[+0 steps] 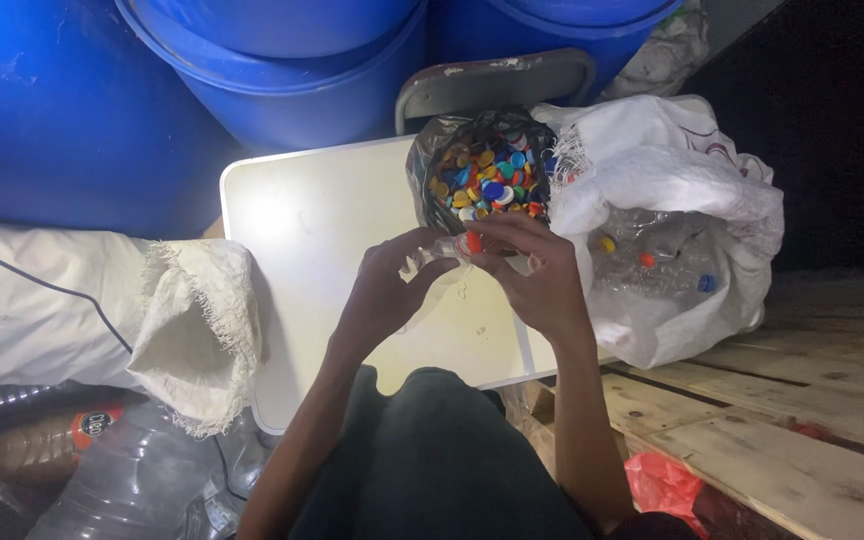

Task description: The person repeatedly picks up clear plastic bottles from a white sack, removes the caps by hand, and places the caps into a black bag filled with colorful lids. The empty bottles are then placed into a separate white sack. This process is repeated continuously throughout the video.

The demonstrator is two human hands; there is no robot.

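clear plastic bottle [439,255] sits between left hand [384,290] and right hand [542,275] fingers [497,228].

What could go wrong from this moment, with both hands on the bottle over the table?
1. The red cap, pinched by the right hand, may slip and roll off the white table.
2. The dark bag of bottle caps stands open right behind the hands; a bump might spill it.
3. The clear bottle in the left hand looks thin and might crumple.

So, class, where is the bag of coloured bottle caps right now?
The bag of caps sits at the far edge of the white table, just beyond both hands, left of the white sack.
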